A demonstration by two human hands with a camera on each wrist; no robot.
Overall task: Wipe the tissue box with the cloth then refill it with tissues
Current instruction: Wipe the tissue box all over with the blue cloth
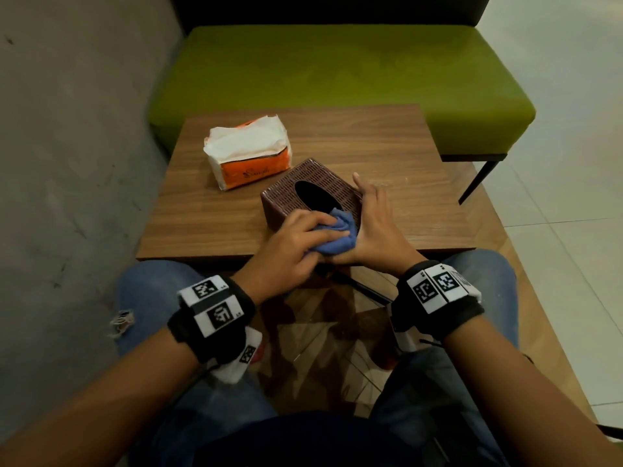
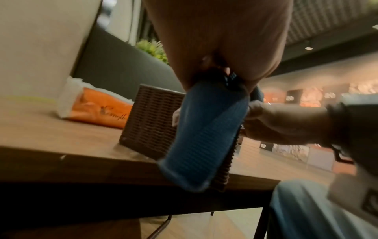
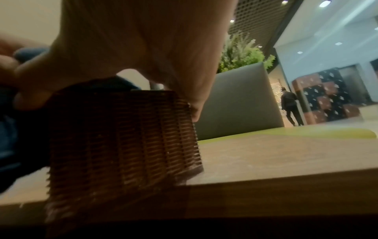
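Observation:
A brown woven tissue box [image 1: 313, 183] with a dark oval opening on top stands near the front edge of the wooden table [image 1: 371, 146]. My left hand [image 1: 323, 230] grips a bunched blue cloth [image 1: 340, 239] and presses it on the box's near top corner. In the left wrist view the cloth [image 2: 204, 137] hangs down over the box [image 2: 149, 122]. My right hand [image 1: 367, 210] holds the box's right side, its fingers lying along that wall; the right wrist view shows the thumb and fingers spanning the box [image 3: 122, 145]. An opened orange and white tissue pack [image 1: 247, 153] lies behind the box on the left.
A green padded bench [image 1: 337, 69] runs behind the table, with a black leg [image 1: 478, 180] at its right. A grey wall [image 1: 67, 163] is close on the left. My knees in jeans [image 1: 148, 291] sit under the table's front edge.

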